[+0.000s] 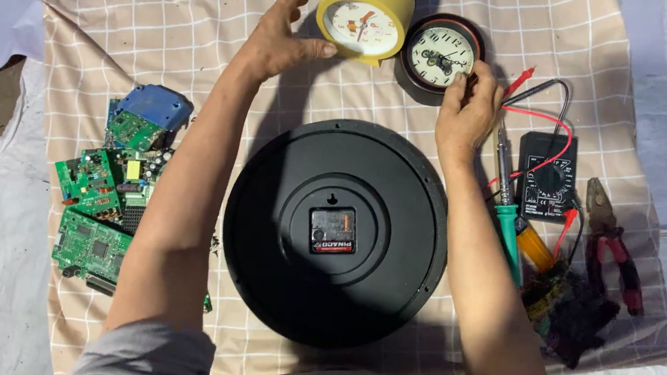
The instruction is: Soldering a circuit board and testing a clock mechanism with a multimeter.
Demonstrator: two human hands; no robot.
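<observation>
My left hand rests against the left side of a yellow round alarm clock at the top of the checked cloth, thumb on its lower rim. My right hand pinches the lower right edge of a small dark-rimmed clock with a pale dial, just right of the yellow one. Between my forearms lies a large black round wall clock, face down, with its square movement box showing in the middle.
Green circuit boards and a blue part lie left. On the right are a black multimeter with red and black leads, a green-handled soldering iron, red-handled pliers and a dark glove. White sheeting surrounds the beige cloth.
</observation>
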